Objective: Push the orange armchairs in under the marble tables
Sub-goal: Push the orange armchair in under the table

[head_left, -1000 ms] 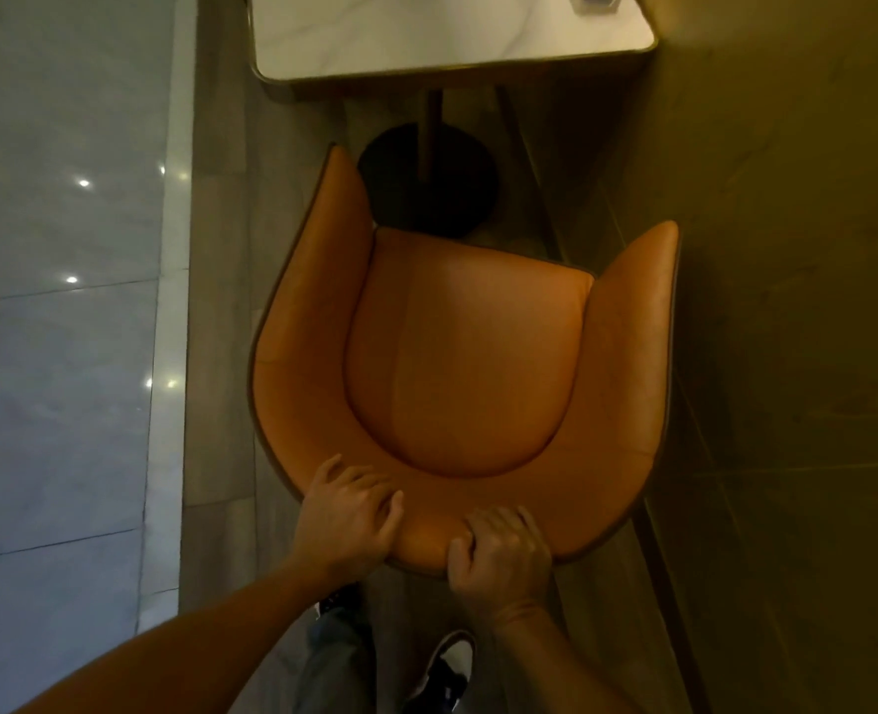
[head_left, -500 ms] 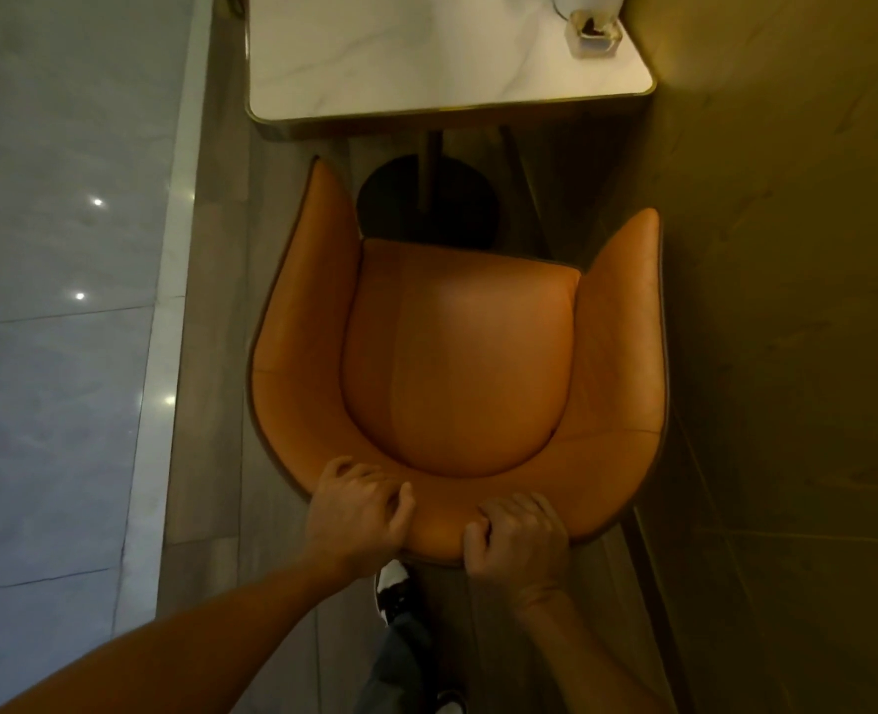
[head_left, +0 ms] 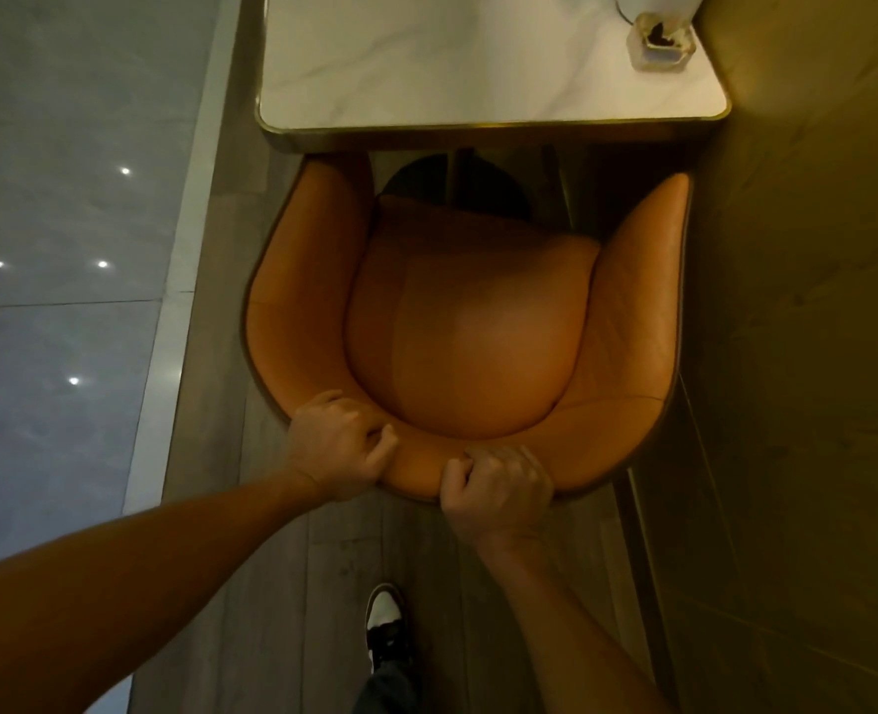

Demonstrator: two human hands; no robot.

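Observation:
An orange armchair (head_left: 468,342) stands in front of me, its open side facing a white marble table (head_left: 426,59) with a brass rim. The tip of its left arm sits just under the table's near edge; the right arm's tip is a little short of it. The table's dark round base (head_left: 426,180) shows between the chair arms. My left hand (head_left: 339,445) and my right hand (head_left: 496,494) both grip the top of the chair's backrest, side by side.
A wall (head_left: 813,353) runs close along the chair's right side. A small clear glass holder (head_left: 658,43) stands on the table's far right corner. Glossy pale tile floor (head_left: 66,249) lies to the left. My shoe (head_left: 385,623) is on the grey floor behind the chair.
The chair has slid forward toward the table, its left arm now reaching the table's edge. Both hands kept their grip on the backrest, and I stepped forward.

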